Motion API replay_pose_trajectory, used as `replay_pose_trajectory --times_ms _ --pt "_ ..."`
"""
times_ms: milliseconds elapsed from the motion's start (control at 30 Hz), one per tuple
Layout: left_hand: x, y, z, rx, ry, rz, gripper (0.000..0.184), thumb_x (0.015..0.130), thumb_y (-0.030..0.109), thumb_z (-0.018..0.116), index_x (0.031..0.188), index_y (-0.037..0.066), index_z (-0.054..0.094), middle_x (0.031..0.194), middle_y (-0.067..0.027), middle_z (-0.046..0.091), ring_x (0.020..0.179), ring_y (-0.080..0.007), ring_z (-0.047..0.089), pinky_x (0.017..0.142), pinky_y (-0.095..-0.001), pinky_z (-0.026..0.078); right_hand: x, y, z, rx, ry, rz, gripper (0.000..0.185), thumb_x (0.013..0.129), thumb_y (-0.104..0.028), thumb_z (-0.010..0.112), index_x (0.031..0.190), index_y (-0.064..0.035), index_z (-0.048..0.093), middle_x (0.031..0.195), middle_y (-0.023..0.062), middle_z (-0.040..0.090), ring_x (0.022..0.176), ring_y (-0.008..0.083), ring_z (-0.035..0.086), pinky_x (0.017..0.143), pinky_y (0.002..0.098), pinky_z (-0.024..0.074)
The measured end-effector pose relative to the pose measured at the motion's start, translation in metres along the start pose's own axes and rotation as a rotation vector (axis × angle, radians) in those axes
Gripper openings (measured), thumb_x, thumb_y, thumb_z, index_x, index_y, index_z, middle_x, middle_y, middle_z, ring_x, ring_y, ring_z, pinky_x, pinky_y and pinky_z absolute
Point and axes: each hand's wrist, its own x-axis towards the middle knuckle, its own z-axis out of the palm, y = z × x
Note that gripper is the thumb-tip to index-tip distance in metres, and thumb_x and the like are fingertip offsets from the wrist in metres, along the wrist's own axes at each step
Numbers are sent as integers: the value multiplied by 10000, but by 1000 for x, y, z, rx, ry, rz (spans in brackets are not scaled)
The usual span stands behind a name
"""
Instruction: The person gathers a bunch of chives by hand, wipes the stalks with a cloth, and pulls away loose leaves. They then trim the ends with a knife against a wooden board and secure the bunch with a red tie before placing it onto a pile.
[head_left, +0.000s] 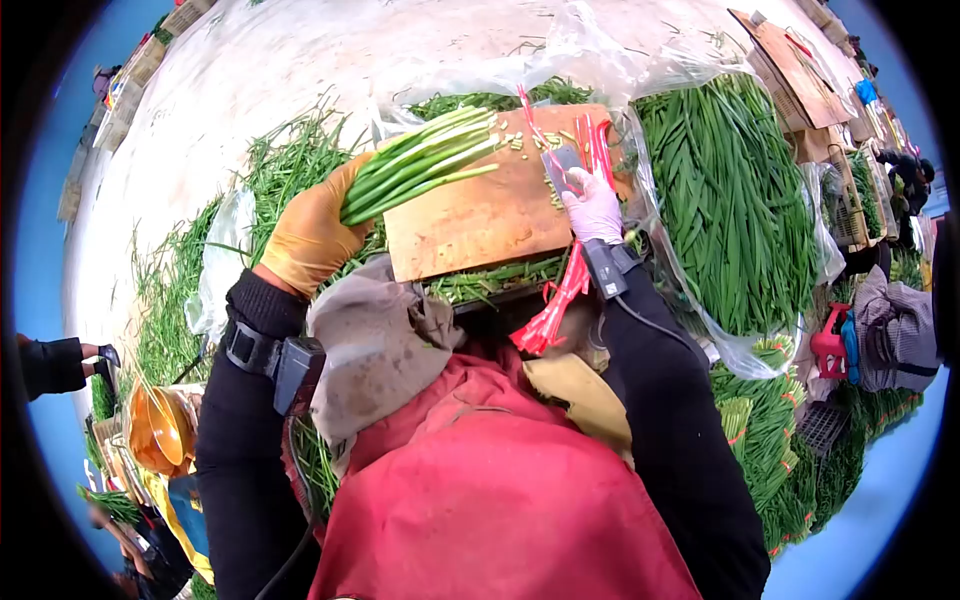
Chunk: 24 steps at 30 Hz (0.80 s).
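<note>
My left hand (312,230), in an orange glove, is closed around a bunch of garlic chives (420,165). Their pale stem ends point right, over the wooden cutting board (440,235). My right hand (594,207), in a thin whitish glove, grips a knife whose grey blade (562,163) rests over the board's right part; its handle is hidden in the fingers. Short cut stem pieces (515,142) lie scattered between the two hands. Red tie strips (598,148) lie beside the blade, and more red strips (555,310) hang below my right wrist.
A large heap of chives (725,200) on clear plastic lies right of the board. Loose green trimmings (290,155) spread to the left. Tied bundles (765,440) are stacked at lower right. An orange bowl (160,430) stands at left, and other people are at the edges.
</note>
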Motion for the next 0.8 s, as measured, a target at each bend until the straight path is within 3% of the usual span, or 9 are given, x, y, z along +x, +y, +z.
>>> replay_pose_trajectory --times_ms 133,267,333,367,467,567,633,667,800 --pt "54 -18 11 86 -8 54 652 771 24 688 1382 101 475 1049 -213 658 945 -350 658 784 -370 523 34 12 10 -342 -201 79 235 807 -150 702 1032 -83 683 966 161 667 891 358 644 813 435 516" --pt "90 -33 31 125 -16 92 639 768 25 674 1373 103 482 1013 -205 664 918 -355 658 772 -379 525 35 37 31 17 -122 156 222 818 -100 690 1038 -70 684 957 139 670 914 295 661 821 384 519" --pt "110 -35 44 106 7 162 615 787 32 657 1373 109 484 989 -193 668 887 -354 659 759 -383 527 22 26 35 57 -77 -33 173 838 -66 672 1010 -55 682 944 106 668 900 238 655 818 338 511" --pt "117 -29 49 242 -123 -8 566 821 30 611 1367 119 493 972 -193 666 874 -358 655 753 -388 529 10 17 35 79 -56 -124 149 848 -49 663 996 -48 682 937 89 667 894 209 652 817 315 507" --pt "133 -36 95 116 -13 254 414 882 49 530 1290 112 556 987 -199 668 864 -364 654 754 -400 522 -21 3 43 66 -260 -77 182 836 -58 666 1016 -80 682 942 114 648 919 270 643 830 342 504" --pt "145 -65 157 193 -247 68 464 852 17 550 1312 77 529 969 -204 672 870 -346 664 744 -385 527 -40 -9 45 -23 -417 47 207 839 -125 673 1044 -96 679 951 137 651 934 320 642 819 380 505" --pt "142 -79 189 258 -237 94 553 820 89 631 1351 81 478 1001 -207 665 894 -362 652 770 -382 520 -49 -5 52 -40 -466 83 225 845 -156 670 1055 -75 677 973 157 650 950 335 640 837 397 502" --pt "142 -84 201 290 -348 0 750 769 206 728 1427 125 378 1162 -165 620 1051 -336 612 847 -436 501 -51 -4 51 -52 -486 75 230 844 -159 670 1056 -69 674 975 160 651 952 337 640 836 401 503" --pt "120 -69 224 443 -225 -95 1102 625 365 843 1511 147 225 1389 -119 421 1293 -324 418 1004 -500 389 -52 0 52 -72 -543 49 256 841 -183 670 1066 -62 665 979 166 651 952 350 636 833 419 505"
